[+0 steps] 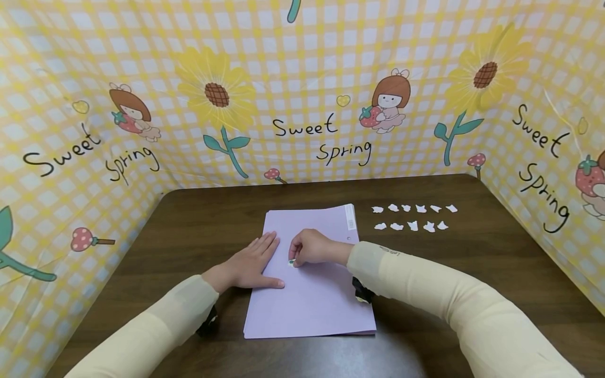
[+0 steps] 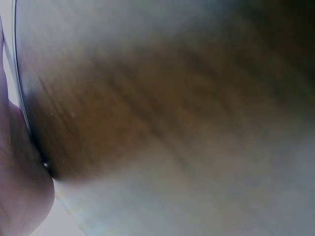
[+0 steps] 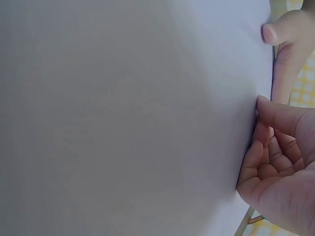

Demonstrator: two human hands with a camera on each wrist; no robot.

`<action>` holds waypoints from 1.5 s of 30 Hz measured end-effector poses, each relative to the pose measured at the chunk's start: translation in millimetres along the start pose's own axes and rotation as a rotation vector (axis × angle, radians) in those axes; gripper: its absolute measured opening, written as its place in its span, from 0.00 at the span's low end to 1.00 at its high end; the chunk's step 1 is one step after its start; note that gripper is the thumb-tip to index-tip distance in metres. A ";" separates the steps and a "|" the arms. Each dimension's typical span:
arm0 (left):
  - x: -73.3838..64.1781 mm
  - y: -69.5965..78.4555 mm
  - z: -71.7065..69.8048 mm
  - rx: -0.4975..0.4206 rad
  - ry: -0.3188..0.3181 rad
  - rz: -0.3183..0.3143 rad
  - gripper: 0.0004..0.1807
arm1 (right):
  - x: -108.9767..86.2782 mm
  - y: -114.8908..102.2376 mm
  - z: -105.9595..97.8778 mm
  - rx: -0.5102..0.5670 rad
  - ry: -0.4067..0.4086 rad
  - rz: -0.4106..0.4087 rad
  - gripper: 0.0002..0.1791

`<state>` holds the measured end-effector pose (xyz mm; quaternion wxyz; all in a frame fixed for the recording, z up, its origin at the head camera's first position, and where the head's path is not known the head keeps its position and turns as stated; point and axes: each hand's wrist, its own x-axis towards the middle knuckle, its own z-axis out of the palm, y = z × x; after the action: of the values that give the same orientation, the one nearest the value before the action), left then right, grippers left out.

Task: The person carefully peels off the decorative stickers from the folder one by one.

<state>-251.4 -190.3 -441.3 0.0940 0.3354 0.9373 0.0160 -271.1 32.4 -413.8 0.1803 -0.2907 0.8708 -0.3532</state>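
A lilac folder [image 1: 326, 310] lies lengthwise on the table, with a white label at its top right corner and a round hole below that. My left hand [image 1: 252, 263] rests flat on its left side, fingers straight and thumb spread out. Near the folder's middle my right hand [image 1: 309, 248] pinches a small white-and-green paper cutout [image 1: 291, 262] between thumb and fingers, low against the cover. In the right wrist view the right hand's fingertips [image 3: 263, 101] touch the lilac surface, and the cutout is hidden. Only a blurred edge of the left hand [image 2: 22, 182] shows in the left wrist view.
Several small white irregular cutouts [image 1: 413, 226] lie in two rows on the dark wooden table [image 1: 189, 220], right of the folder. A yellow checked cloth [image 1: 302, 79] with flowers and lettering hangs around the table's back and sides.
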 end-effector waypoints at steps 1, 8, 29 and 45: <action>0.3 -0.2 0.2 0.002 0.000 0.001 0.65 | -0.4 -0.4 -0.4 0.003 -0.001 0.003 0.05; 0.9 -1.0 0.9 -0.009 0.010 0.005 0.65 | -0.3 -2.1 -2.3 0.024 0.002 0.020 0.06; 3.0 -3.9 6.5 -0.024 -0.006 -0.022 0.65 | -12.6 15.2 -30.1 0.167 0.060 0.061 0.04; 2.9 -4.7 6.1 -0.036 0.002 -0.001 0.64 | -49.2 52.0 -76.8 0.311 0.244 0.204 0.05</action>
<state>-255.5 -192.3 -448.2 0.0991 0.3330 0.9371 0.0331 -293.0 133.0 -393.2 0.1508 -0.1249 0.8461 -0.4957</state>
